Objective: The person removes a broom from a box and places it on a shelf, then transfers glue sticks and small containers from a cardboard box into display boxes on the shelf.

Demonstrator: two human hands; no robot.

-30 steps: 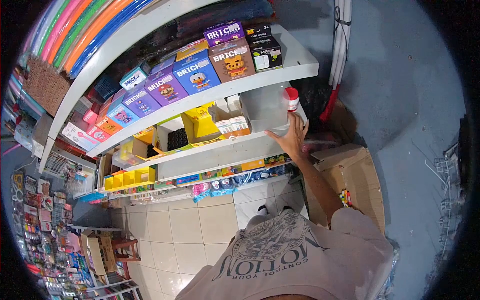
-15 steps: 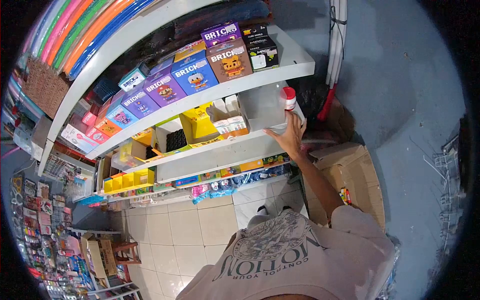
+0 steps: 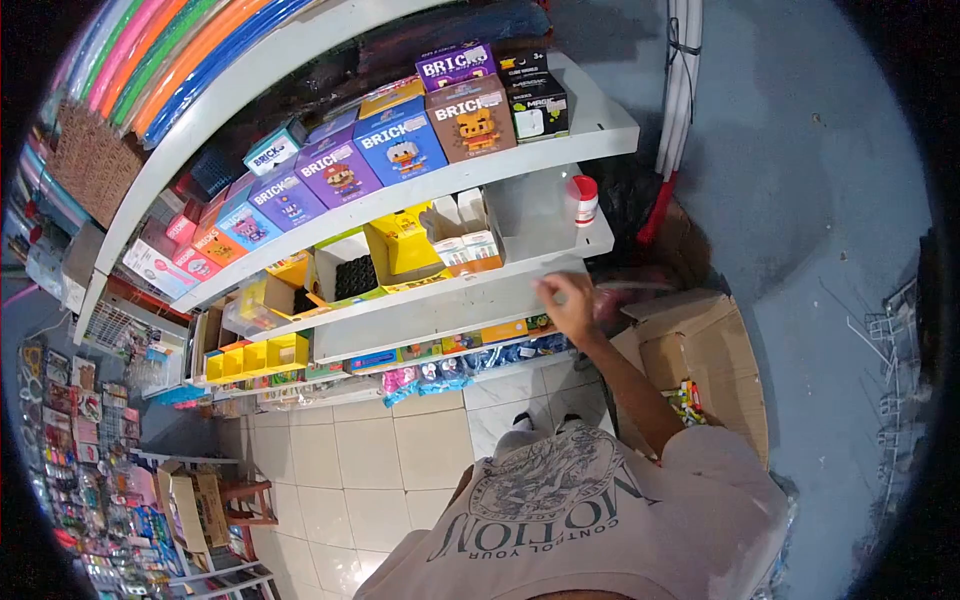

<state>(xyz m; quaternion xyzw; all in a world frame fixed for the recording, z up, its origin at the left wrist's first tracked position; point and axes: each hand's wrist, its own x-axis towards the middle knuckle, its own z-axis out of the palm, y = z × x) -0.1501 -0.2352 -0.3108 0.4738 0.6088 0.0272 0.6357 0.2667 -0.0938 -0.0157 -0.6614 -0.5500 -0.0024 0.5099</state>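
Observation:
My right hand is below and in front of the middle shelf's right end, its fingers loosely curled with a gap beside the thumb. Nothing shows in it. Above it, a small white jar with a red lid stands on the shelf, apart from the hand. To the jar's left is an open carton holding small white packs, beside a yellow open box. My left hand is out of view.
Boxes marked BRICKS line the upper shelf. An open cardboard box with small colourful items lies under my right forearm. White pipes stand right of the shelves. A wooden stool and hanging goods are at lower left.
My right hand has come away from the shelf edge by the jar, moving down and slightly left, and its fingers have curled. The view has shifted slightly.

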